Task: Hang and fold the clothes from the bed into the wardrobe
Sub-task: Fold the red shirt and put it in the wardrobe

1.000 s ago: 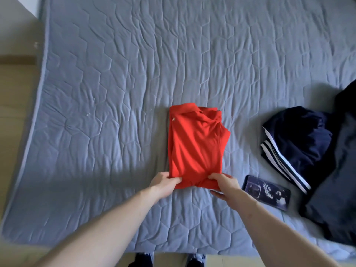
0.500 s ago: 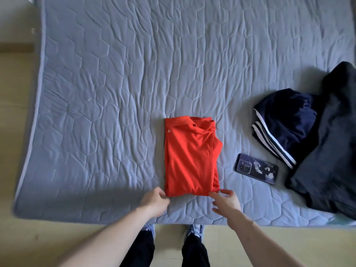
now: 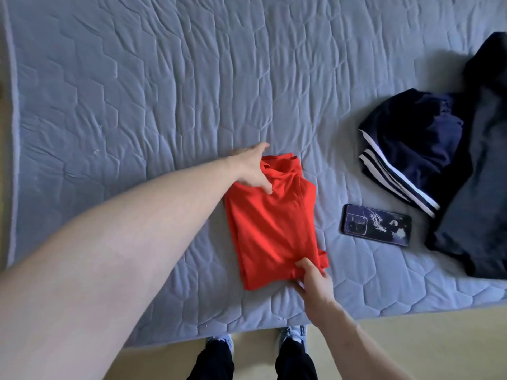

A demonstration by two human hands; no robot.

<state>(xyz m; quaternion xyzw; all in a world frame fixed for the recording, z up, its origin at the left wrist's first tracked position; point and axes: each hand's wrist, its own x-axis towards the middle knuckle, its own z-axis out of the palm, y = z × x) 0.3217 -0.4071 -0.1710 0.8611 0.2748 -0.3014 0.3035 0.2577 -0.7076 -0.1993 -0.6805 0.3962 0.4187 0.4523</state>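
A folded red shirt [image 3: 274, 223] lies on the grey quilted bed [image 3: 164, 91] near its front edge. My left hand [image 3: 252, 168] reaches across to the shirt's far left corner by the collar, fingers spread, thumb resting on the cloth. At the near right corner, my right hand [image 3: 312, 281] pinches the shirt's bottom edge between thumb and fingers. To the right lie a folded navy garment with white stripes [image 3: 411, 149] and a dark garment [image 3: 482, 174] spread along the right side.
A phone in a dark patterned case [image 3: 377, 224] lies on the bed between the red shirt and the navy garment. My feet in light shoes [image 3: 290, 335] stand on the pale floor [image 3: 411, 346] at the bed's front edge.
My left hand has left the shirt's near edge and moved up to its collar corner. My right hand has closed on the near right corner. The view has shifted closer.
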